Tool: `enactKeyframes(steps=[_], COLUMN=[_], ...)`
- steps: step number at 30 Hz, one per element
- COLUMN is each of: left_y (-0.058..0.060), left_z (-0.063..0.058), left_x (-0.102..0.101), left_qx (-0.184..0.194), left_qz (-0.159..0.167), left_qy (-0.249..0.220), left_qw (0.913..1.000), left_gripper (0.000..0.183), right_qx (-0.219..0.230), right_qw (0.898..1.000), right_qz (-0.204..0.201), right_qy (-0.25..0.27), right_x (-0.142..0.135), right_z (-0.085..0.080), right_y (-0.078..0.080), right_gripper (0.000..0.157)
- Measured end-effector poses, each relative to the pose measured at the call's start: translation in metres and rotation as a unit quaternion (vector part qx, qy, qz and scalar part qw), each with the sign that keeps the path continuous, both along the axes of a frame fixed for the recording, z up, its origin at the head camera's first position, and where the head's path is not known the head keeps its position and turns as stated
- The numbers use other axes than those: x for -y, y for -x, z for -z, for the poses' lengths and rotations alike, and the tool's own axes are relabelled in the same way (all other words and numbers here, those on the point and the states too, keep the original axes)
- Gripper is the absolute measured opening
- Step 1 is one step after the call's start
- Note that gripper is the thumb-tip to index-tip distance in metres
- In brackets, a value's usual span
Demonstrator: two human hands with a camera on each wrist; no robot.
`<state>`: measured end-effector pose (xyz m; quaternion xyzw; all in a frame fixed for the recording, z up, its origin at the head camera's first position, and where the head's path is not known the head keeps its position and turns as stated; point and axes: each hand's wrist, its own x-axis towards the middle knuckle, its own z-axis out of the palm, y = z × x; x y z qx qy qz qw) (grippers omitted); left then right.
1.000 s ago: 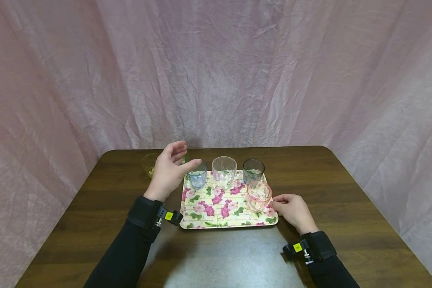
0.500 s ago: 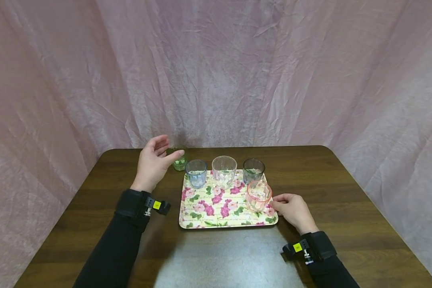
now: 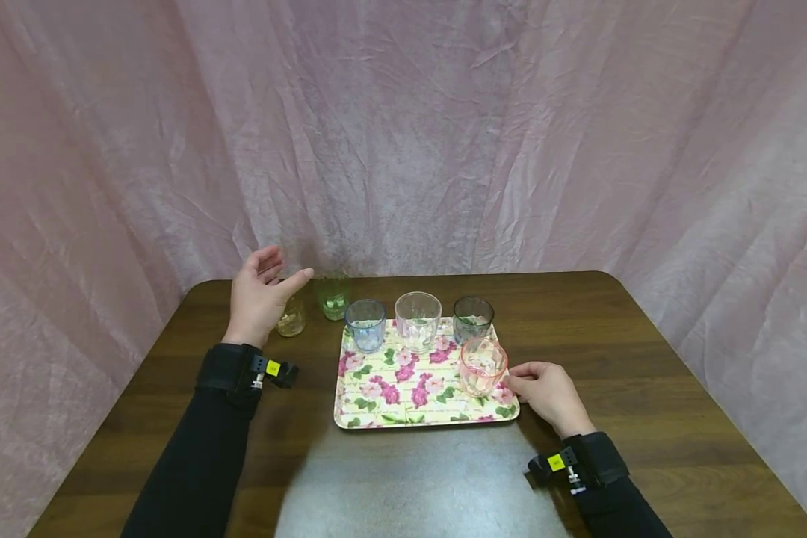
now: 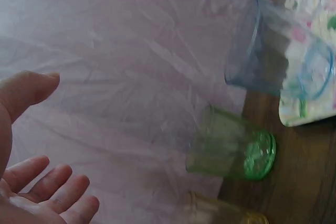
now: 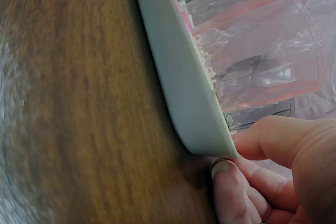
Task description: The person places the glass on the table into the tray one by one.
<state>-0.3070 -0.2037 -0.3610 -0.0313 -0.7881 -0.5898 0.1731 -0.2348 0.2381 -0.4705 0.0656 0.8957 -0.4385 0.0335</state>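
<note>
My right hand pinches the right edge of a flower-patterned tray. In the right wrist view the thumb lies over the rim and the fingers are underneath. A pink-rimmed glass stands on the tray beside that hand. Along the tray's far side stand a blue glass, a clear glass and a grey glass. My left hand is raised at the left, holding nothing, fingers and thumb spread apart. Nearest to it are a yellow glass, partly hidden, and a green glass.
Both glasses at the left stand directly on the brown wooden table, off the tray. A pink cloth hangs behind the table's far edge. Bright light reflects off the tabletop in front of the tray.
My left hand has moved left, away from the blue glass and past the green one, uncovering both. The right hand has kept its grip on the tray's edge.
</note>
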Motion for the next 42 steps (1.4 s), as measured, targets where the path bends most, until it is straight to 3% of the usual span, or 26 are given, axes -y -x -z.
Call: enactKeyframes(steps=[11, 23, 34, 42], left_y=[0.013, 0.023, 0.027, 0.028], left_z=[0.023, 0.054, 0.073, 0.087], left_x=[0.026, 0.042, 0.049, 0.048], left_qx=[0.04, 0.057, 0.078, 0.102], left_qz=[-0.053, -0.067, -0.045, -0.035], left_qy=[0.036, 0.044, 0.064, 0.063], left_qw=[0.9971, 0.9952, 0.9939, 0.9922], left_gripper=[0.092, 0.102, 0.113, 0.108], right_qx=[0.003, -0.004, -0.007, -0.005], right_qw=[1.0, 1.0, 1.0, 1.0], right_qz=[0.001, 0.002, 0.002, 0.003], right_qy=[0.008, 0.011, 0.013, 0.017], right_x=[0.0, 0.0, 0.0, 0.0], right_z=[0.002, 0.004, 0.004, 0.004], right_y=[0.001, 0.001, 0.002, 0.001], right_gripper=[0.027, 0.026, 0.025, 0.023])
